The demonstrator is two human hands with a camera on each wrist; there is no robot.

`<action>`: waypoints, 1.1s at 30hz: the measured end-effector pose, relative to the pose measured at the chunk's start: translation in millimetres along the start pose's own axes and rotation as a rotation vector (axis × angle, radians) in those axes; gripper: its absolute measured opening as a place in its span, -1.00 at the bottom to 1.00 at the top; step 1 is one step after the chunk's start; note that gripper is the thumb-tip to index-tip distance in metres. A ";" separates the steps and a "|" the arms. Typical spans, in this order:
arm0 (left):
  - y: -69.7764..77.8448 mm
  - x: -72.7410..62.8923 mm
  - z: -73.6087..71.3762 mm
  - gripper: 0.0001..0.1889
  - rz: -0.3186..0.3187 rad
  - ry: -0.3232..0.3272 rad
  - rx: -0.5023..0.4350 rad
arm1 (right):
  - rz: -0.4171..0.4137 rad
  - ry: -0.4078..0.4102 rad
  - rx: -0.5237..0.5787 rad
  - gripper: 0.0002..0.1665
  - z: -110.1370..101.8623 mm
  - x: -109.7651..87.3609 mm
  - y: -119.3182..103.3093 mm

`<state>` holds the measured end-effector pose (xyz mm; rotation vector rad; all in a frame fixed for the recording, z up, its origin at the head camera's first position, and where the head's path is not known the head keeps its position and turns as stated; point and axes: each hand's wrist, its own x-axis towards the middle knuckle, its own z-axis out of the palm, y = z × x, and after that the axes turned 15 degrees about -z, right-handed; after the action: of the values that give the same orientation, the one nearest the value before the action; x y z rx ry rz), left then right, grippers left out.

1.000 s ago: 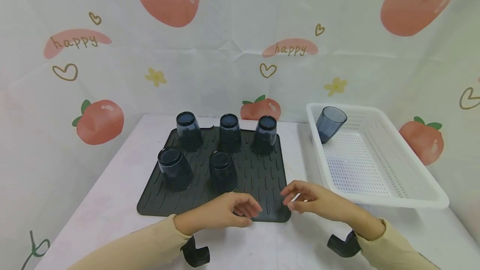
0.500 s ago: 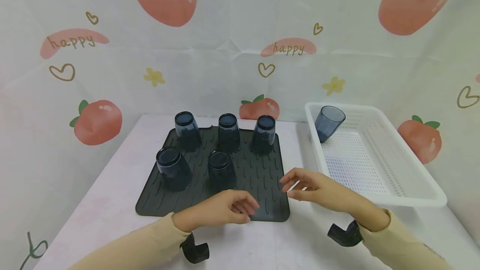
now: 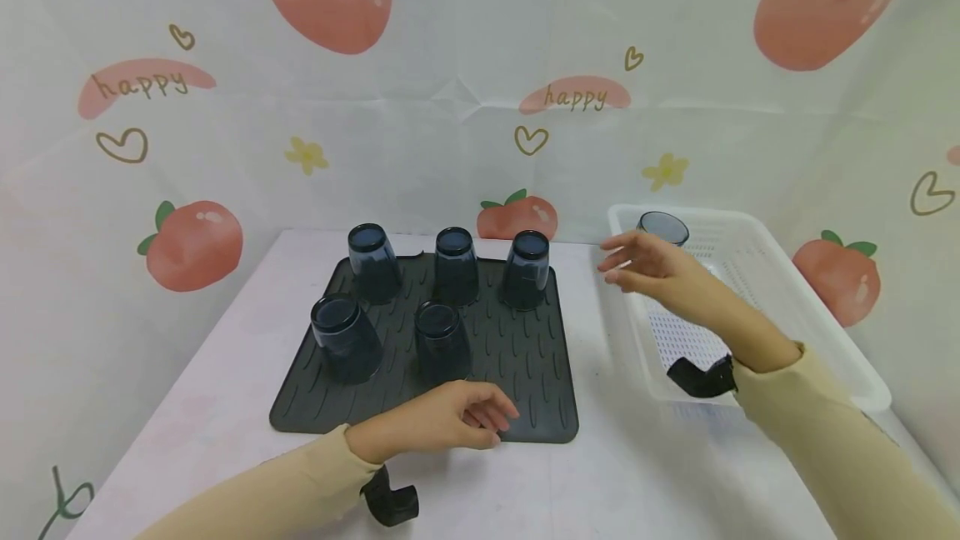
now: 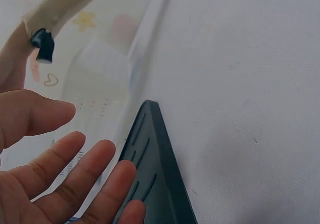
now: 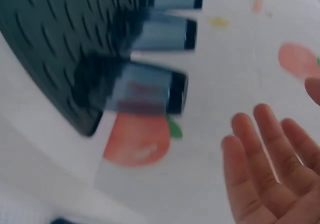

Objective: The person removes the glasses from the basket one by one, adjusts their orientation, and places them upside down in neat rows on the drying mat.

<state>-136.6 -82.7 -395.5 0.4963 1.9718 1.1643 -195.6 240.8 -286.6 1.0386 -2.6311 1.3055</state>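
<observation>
In the head view my right hand (image 3: 660,272) hangs over the left rim of the white basket (image 3: 825,340), fingers loosely bent and holding nothing. Just behind it a blue glass (image 3: 664,227) leans in the basket's back left corner, mostly hidden by the hand. My left hand (image 3: 450,419) hovers over the front edge of the black drying mat (image 3: 517,390), relaxed and holding nothing. Several blue glasses stand upside down on the mat: a back row with a right-hand glass (image 3: 527,269), and a front row with a left glass (image 3: 347,338) and a middle glass (image 3: 442,340).
A white table (image 3: 592,490) carries the mat and the basket. Behind it hangs a pale cloth (image 3: 420,165) printed with peaches. The basket's high rim stands at the right. Each wrist wears a black strap mount, such as the right mount (image 3: 701,377).
My right hand has moved up and to the right, from the mat's right edge to over the basket rim, and now covers much of the leaning glass. The left hand is almost still.
</observation>
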 end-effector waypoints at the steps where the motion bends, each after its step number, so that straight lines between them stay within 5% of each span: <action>1: 0.1 0.1 -0.2 -0.67 0.001 0.000 0.000 | 0.009 0.024 -0.005 -0.54 -5.7 3.6 1.8; 10: 3.1 -0.4 0.1 -0.68 -0.005 0.005 0.026 | 0.070 0.307 0.108 -0.48 -39.8 18.5 37.1; 18: 2.1 -0.2 1.6 -0.67 -0.017 0.001 0.016 | 0.271 0.438 -0.023 -0.12 -65.4 26.5 81.1; 24: 1.0 1.5 1.3 -0.67 -0.016 -0.005 0.009 | 0.360 0.458 -0.015 0.08 -77.4 25.7 108.8; 33: -1.7 4.0 0.8 -0.67 -0.017 -0.016 0.005 | 0.413 0.322 0.028 0.25 -69.8 22.6 129.3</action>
<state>-138.4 -80.5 -398.9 0.4895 1.9627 1.1418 -305.3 333.5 -324.8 0.2521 -2.6559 1.4319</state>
